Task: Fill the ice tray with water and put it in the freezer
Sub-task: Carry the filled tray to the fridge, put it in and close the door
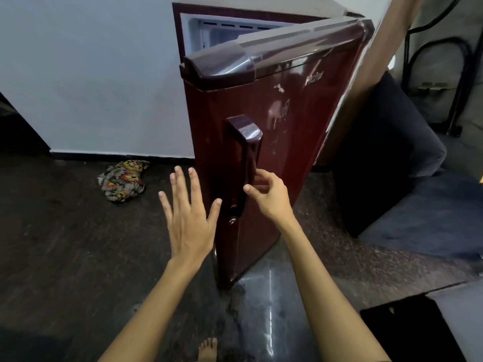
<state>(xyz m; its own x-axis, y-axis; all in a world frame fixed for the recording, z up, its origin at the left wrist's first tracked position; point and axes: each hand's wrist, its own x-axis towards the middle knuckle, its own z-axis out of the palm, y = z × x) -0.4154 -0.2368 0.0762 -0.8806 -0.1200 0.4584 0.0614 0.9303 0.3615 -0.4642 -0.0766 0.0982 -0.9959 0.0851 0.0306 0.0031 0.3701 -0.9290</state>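
Note:
A dark red fridge door [285, 126] stands swung partly open in front of me. Behind its top edge shows the white freezer compartment [219, 32]. My right hand [266, 197] curls its fingers around the lower part of the door handle [247, 158]. My left hand [188, 215] hovers just left of the door's edge, palm down, fingers spread, holding nothing. No ice tray is in view.
A patterned cloth [122, 180] lies crumpled on the dark floor by the white wall. A dark cushioned seat [407, 199] stands to the right of the fridge. My bare foot [207, 348] shows at the bottom.

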